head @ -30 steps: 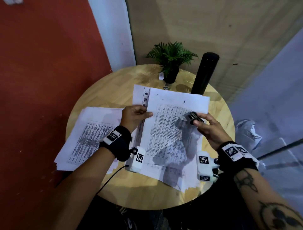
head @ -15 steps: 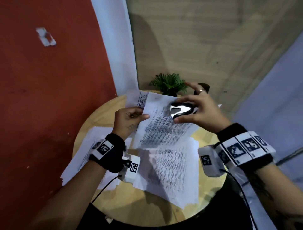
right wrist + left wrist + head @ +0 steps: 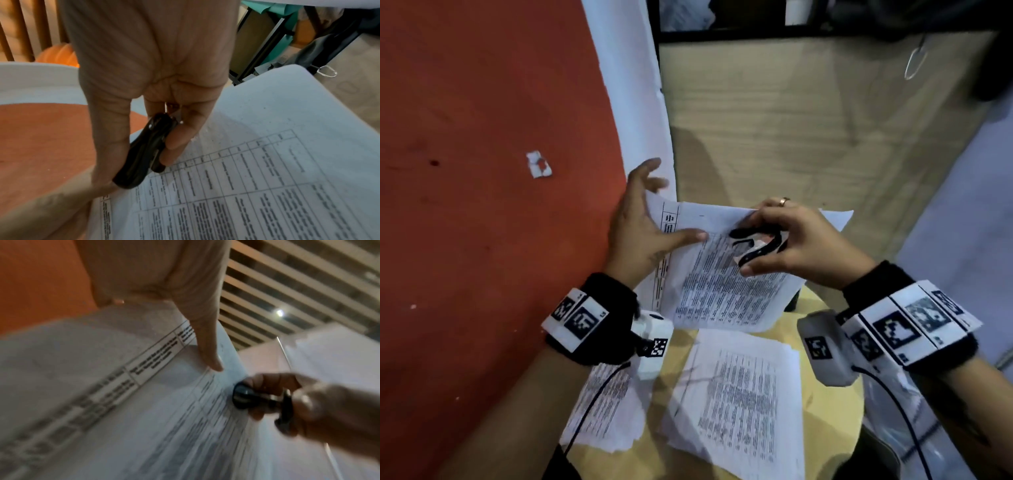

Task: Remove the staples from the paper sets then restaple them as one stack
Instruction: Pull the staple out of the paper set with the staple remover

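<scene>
- Black staple remover (image 3: 756, 245) sits pinched in the right hand (image 3: 796, 246), thumb on one side and fingers on the other; its nose rests against the top part of the raised paper set (image 3: 722, 284); the right wrist view shows the same grip (image 3: 144, 154), the tool lying across the printed table of the top sheet
- White sheets of the raised paper set are held up above the table (image 3: 828, 404), tilted toward the person; the left hand (image 3: 640, 233) supports the left edge, thumb laid flat across the front, the other fingers spread wide behind the sheets; in the left wrist view the thumb (image 3: 207, 352) presses the page just beside the remover (image 3: 244, 395)
- Two more paper sets lie flat on the wooden table below: one (image 3: 743, 407) under the raised set, another (image 3: 609, 411) to its left, partly hidden by the left wrist; whether any staple remains in them cannot be told
- Red wall (image 3: 482, 171) stands to the left
</scene>
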`<action>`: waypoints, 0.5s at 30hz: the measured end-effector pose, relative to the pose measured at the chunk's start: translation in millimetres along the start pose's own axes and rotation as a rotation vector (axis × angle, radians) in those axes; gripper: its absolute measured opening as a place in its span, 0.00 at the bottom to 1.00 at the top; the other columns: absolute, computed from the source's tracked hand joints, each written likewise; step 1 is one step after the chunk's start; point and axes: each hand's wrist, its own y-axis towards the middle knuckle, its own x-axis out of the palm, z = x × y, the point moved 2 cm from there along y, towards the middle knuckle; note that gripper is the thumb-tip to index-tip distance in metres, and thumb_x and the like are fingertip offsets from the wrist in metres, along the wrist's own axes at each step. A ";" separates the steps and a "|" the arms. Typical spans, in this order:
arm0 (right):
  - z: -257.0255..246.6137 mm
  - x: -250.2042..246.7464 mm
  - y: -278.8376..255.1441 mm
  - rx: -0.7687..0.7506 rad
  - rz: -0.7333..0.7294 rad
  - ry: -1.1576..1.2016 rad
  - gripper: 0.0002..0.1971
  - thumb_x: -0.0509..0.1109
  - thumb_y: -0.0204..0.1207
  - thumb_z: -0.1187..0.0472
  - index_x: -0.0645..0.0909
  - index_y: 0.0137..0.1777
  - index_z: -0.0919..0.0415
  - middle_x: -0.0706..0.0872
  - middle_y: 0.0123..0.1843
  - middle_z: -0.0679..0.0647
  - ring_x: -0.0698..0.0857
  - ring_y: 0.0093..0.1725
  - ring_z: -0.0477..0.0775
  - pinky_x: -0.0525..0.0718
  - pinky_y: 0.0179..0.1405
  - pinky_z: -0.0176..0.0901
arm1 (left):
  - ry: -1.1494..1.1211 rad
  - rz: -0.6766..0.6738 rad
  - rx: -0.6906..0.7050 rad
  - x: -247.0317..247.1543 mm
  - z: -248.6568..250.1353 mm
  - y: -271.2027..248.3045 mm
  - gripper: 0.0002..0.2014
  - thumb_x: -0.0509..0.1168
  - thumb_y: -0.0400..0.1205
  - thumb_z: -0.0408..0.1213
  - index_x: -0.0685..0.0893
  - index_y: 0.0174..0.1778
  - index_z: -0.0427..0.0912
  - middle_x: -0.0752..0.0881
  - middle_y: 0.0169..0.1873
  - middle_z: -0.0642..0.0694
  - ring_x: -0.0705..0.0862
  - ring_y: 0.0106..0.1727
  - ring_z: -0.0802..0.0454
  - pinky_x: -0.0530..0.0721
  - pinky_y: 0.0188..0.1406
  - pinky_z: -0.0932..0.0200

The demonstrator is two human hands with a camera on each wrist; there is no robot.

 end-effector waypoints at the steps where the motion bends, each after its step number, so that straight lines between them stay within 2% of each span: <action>1: -6.3 -4.3 0.6 -0.014 0.007 -0.015 0.23 0.87 0.53 0.62 0.87 0.51 0.59 0.83 0.44 0.48 0.83 0.45 0.41 0.79 0.50 0.32 | -0.098 -0.055 -0.060 -1.4 4.9 4.5 0.48 0.80 0.50 0.58 0.72 0.67 0.53 0.82 0.50 0.57 0.80 0.51 0.62 0.80 0.58 0.58; 2: -12.0 -7.8 0.2 -0.021 0.014 -0.026 0.23 0.87 0.53 0.62 0.87 0.50 0.58 0.82 0.43 0.44 0.82 0.44 0.40 0.77 0.48 0.29 | -0.126 -0.084 -0.090 -2.2 7.3 7.2 0.42 0.81 0.50 0.56 0.76 0.62 0.53 0.83 0.45 0.62 0.80 0.45 0.64 0.81 0.53 0.60; 3: -17.0 -11.3 -0.3 -0.023 0.018 -0.028 0.22 0.87 0.53 0.61 0.87 0.49 0.57 0.81 0.42 0.42 0.82 0.44 0.40 0.76 0.47 0.28 | -0.121 -0.097 -0.093 -3.0 10.0 8.8 0.35 0.81 0.52 0.55 0.81 0.56 0.51 0.84 0.41 0.63 0.81 0.43 0.63 0.81 0.51 0.57; 4: -22.4 -14.9 -0.6 -0.026 0.022 -0.025 0.22 0.87 0.53 0.62 0.87 0.49 0.56 0.80 0.42 0.41 0.82 0.44 0.40 0.76 0.47 0.27 | -0.123 -0.109 -0.094 -4.0 12.9 10.6 0.30 0.81 0.54 0.54 0.85 0.50 0.48 0.87 0.40 0.59 0.83 0.42 0.58 0.83 0.50 0.51; 6: -31.1 -19.9 -2.1 -0.022 0.026 -0.014 0.22 0.86 0.53 0.61 0.87 0.49 0.55 0.80 0.42 0.41 0.82 0.44 0.39 0.76 0.47 0.27 | -0.127 -0.139 -0.106 -5.4 18.4 13.0 0.28 0.81 0.57 0.55 0.88 0.45 0.40 0.90 0.42 0.40 0.86 0.43 0.47 0.85 0.49 0.36; 8: -38.1 -23.5 -3.1 -0.032 0.019 -0.009 0.22 0.86 0.53 0.61 0.87 0.49 0.55 0.81 0.42 0.42 0.83 0.44 0.40 0.78 0.48 0.31 | -0.148 -0.226 -0.117 -5.2 26.3 14.0 0.29 0.80 0.61 0.55 0.88 0.44 0.32 0.88 0.45 0.28 0.85 0.42 0.46 0.84 0.49 0.30; 10: -43.2 -27.2 -4.4 -0.036 0.012 -0.016 0.22 0.86 0.53 0.60 0.87 0.49 0.55 0.82 0.44 0.47 0.84 0.47 0.46 0.81 0.51 0.40 | -0.189 -0.301 -0.121 -6.3 39.2 12.5 0.25 0.77 0.64 0.51 0.89 0.46 0.32 0.89 0.46 0.29 0.85 0.43 0.47 0.84 0.50 0.34; 11: -44.7 -28.7 -5.2 -0.036 0.018 -0.018 0.22 0.86 0.53 0.61 0.87 0.49 0.56 0.82 0.46 0.49 0.84 0.48 0.48 0.82 0.53 0.41 | -0.197 -0.312 -0.123 -7.5 44.7 11.7 0.23 0.76 0.65 0.50 0.90 0.46 0.32 0.90 0.46 0.31 0.86 0.43 0.48 0.85 0.50 0.37; 13: -45.2 -29.0 -7.5 -0.055 0.096 -0.008 0.23 0.87 0.51 0.61 0.87 0.49 0.58 0.80 0.53 0.52 0.82 0.52 0.46 0.79 0.56 0.31 | -0.188 -0.297 -0.124 -9.1 48.4 10.4 0.23 0.76 0.65 0.50 0.89 0.44 0.32 0.90 0.46 0.31 0.87 0.43 0.46 0.85 0.48 0.36; 15: -45.3 -26.0 -11.0 -0.106 0.274 -0.030 0.25 0.87 0.50 0.60 0.86 0.49 0.61 0.77 0.58 0.53 0.81 0.56 0.46 0.78 0.56 0.28 | -0.175 -0.277 -0.138 -9.9 48.5 10.7 0.25 0.76 0.65 0.52 0.89 0.44 0.32 0.89 0.46 0.29 0.89 0.48 0.35 0.84 0.49 0.30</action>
